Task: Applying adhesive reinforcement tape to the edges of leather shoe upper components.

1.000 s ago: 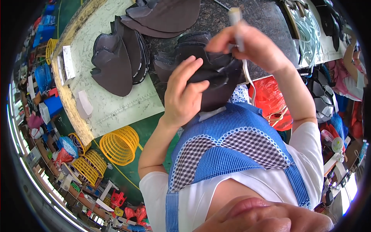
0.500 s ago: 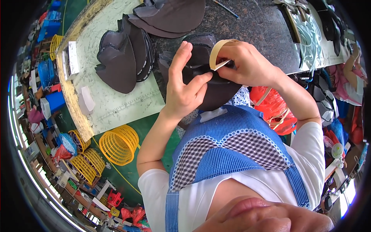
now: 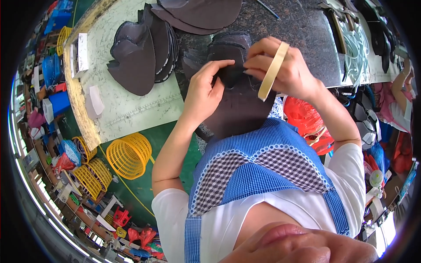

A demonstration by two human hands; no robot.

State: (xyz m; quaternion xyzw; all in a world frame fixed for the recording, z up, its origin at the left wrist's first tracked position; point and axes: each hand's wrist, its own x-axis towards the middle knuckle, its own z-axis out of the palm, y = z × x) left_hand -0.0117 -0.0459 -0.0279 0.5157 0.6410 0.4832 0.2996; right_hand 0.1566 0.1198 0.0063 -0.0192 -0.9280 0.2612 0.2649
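Observation:
A dark brown, flat cut piece (image 3: pixel 232 109) lies in front of me at the table's near edge, with its lower end over my apron. A small black flap (image 3: pixel 233 75) stands up from its upper part. My left hand (image 3: pixel 205 94) is closed on the left side of this flap, thumb below and fingers above. Across the back of my right hand (image 3: pixel 285 70) runs a cream-coloured band (image 3: pixel 274 72), its lower end hanging free. The fingertips of that hand pinch together at the flap's right side. Behind them sits a stack of dark cut pieces (image 3: pixel 228 41).
More dark pieces lie in stacks on the left (image 3: pixel 133 65) and at the back (image 3: pixel 201 13). Pale straps (image 3: pixel 355 52) hang at the right. A red plastic bag (image 3: pixel 302 116) is beside my right arm. Yellow baskets (image 3: pixel 129 155) stand on the green floor.
The cream band has turned from a curl at my right fingertips to lying across the hand. My left fingers, spread before, have folded onto the black flap. More of the brown piece shows.

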